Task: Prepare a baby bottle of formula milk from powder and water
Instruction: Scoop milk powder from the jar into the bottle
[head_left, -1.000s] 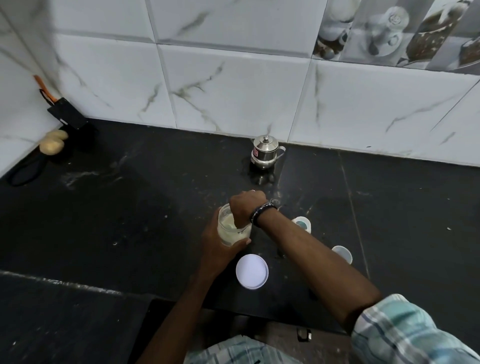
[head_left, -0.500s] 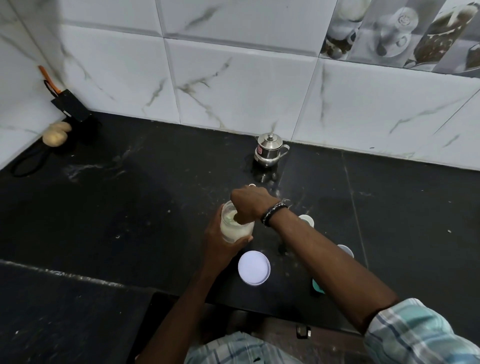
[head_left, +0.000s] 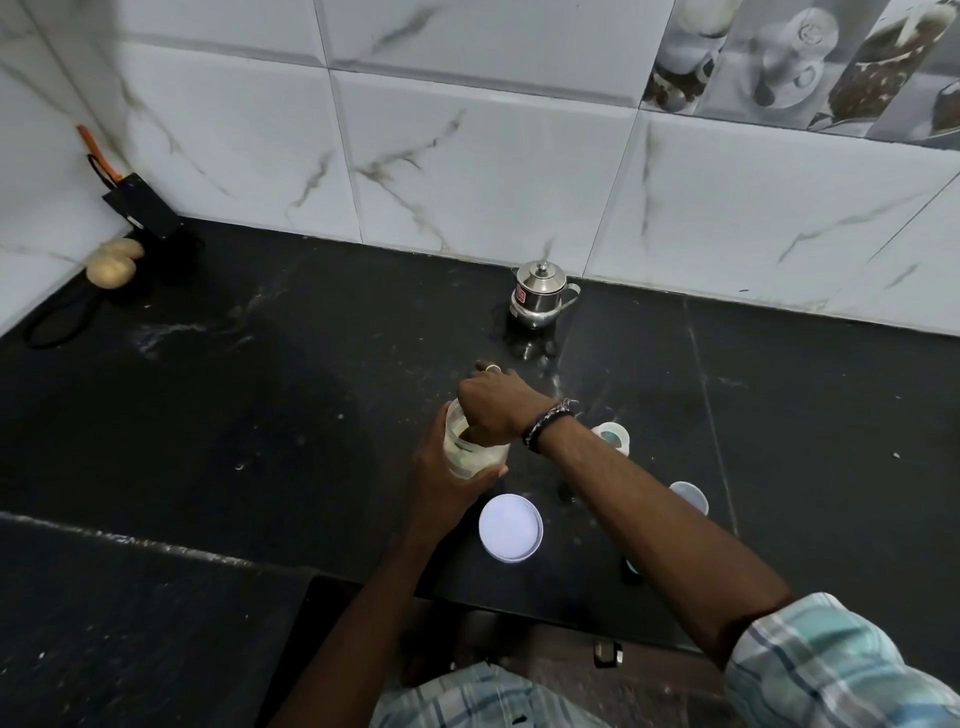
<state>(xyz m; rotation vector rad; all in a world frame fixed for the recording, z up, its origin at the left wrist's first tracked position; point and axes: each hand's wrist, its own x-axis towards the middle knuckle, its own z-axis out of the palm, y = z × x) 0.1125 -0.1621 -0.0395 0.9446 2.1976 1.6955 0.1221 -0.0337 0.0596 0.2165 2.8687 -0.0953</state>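
A clear jar (head_left: 470, 452) of pale formula powder stands open on the black counter (head_left: 260, 415). My left hand (head_left: 441, 483) grips it from the near side. My right hand (head_left: 493, 410) sits over the jar's mouth with its fingers curled down inside. They seem to pinch a small scoop, which the hand hides. The jar's white lid (head_left: 510, 527) lies flat just in front. The open-topped baby bottle (head_left: 613, 434) shows behind my right wrist, and a clear cap (head_left: 691, 496) stands to its right.
A small steel pot with a lid (head_left: 540, 301) stands near the tiled wall. Two potatoes (head_left: 111, 265), a black holder (head_left: 143, 213) and a black cord (head_left: 57, 322) fill the far left corner. A teal piece (head_left: 631, 566) peeks out under my right forearm.
Both hands stay at the jar with barely any movement. My head has shifted a little, so the view has drifted slightly.
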